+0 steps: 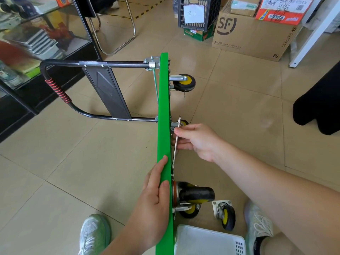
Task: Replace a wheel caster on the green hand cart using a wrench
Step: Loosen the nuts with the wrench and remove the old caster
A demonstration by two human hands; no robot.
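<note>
Green hand cart point(163, 126) on edge on floor point(92, 162), long axis pointing away from wearer; left hand point(152, 196) pressed flat on its rim, right hand point(196, 140) pinching wrench point(175, 150), parallel to deck, at caster point(184, 123).

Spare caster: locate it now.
The spare caster lies lower right in the head view, on the floor between the nearest mounted wheel and a shoe.
</note>
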